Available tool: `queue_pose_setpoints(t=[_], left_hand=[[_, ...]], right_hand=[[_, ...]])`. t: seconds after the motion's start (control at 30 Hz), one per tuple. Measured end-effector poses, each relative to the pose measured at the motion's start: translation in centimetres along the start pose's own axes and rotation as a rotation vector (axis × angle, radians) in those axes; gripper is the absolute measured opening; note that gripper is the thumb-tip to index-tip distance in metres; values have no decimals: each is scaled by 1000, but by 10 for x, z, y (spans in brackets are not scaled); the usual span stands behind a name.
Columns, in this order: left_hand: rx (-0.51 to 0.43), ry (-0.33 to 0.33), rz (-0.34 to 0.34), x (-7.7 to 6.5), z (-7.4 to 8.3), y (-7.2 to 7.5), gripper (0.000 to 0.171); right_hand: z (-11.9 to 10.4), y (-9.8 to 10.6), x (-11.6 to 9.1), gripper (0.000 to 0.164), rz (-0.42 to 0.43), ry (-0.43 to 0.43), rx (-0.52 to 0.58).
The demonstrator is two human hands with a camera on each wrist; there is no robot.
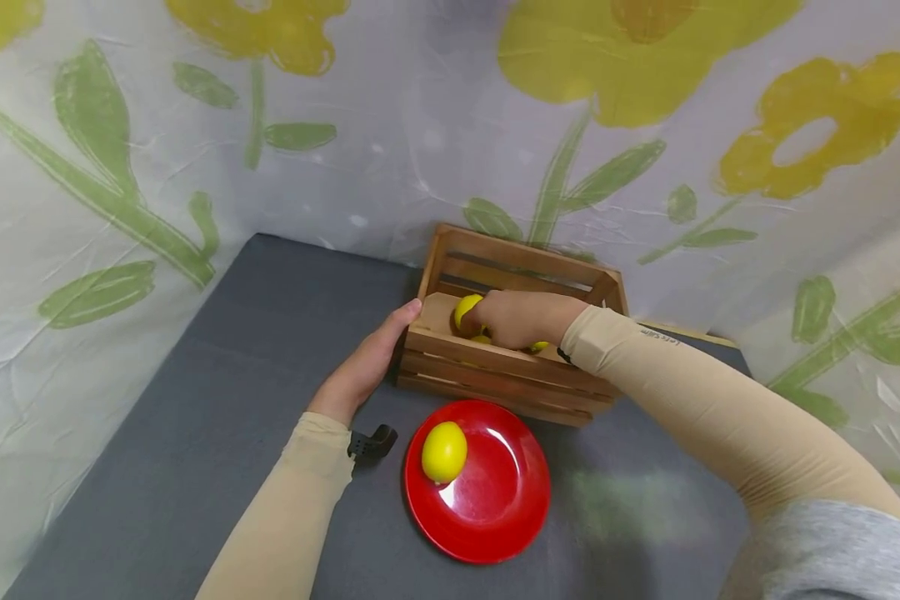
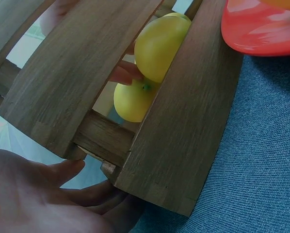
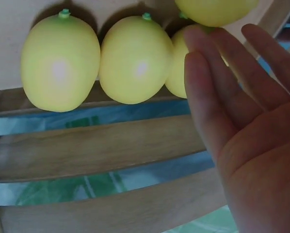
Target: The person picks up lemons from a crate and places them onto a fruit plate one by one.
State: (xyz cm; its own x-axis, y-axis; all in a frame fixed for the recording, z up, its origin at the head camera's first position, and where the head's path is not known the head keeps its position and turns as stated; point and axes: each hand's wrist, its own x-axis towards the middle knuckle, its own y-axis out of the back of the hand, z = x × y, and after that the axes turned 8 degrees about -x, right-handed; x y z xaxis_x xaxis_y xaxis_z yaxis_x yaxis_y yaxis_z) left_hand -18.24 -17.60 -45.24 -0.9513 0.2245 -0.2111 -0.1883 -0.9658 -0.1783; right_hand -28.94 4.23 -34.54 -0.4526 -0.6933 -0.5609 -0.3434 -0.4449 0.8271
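Inside a slatted wooden crate (image 1: 487,379), several yellow lemons (image 1: 467,310) lie along the bottom. My right hand (image 1: 521,318) reaches down among them, nothing in its palm. In the right wrist view its fingers (image 3: 203,92) look nearly straight, tips beside a lemon (image 3: 215,9); two more lemons (image 3: 135,60) sit to their left. The thumb is hidden there. My left hand (image 1: 367,358) rests against the crate's left end, with its thumb by the top corner. In the left wrist view the fingers (image 2: 96,199) lie along that end, partly hidden behind it.
A red plate (image 1: 506,508) with one lemon (image 1: 444,452) on it stands in front of the crate. The dark grey table (image 1: 217,400) extends to the left. Behind hangs a pale cloth (image 1: 390,125) painted with flowers, close to the crate's back.
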Motion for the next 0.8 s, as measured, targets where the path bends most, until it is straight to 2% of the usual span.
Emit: queue_pose_setpoints(t=[0.1, 0.23, 0.7, 0.8], left_hand=[[-2, 12, 4, 0, -1, 0, 93], [3, 6, 4, -1, -1, 1, 93], [23, 2, 3, -1, -1, 1, 91], [22, 4, 4, -1, 0, 2, 91]], right_hand=[[-2, -3, 1, 27, -12, 16, -8], [-5, -6, 0, 18, 4, 49, -71], [-6, -15, 4, 25, 20, 112, -369], [-3, -16, 6, 23, 32, 128, -343]])
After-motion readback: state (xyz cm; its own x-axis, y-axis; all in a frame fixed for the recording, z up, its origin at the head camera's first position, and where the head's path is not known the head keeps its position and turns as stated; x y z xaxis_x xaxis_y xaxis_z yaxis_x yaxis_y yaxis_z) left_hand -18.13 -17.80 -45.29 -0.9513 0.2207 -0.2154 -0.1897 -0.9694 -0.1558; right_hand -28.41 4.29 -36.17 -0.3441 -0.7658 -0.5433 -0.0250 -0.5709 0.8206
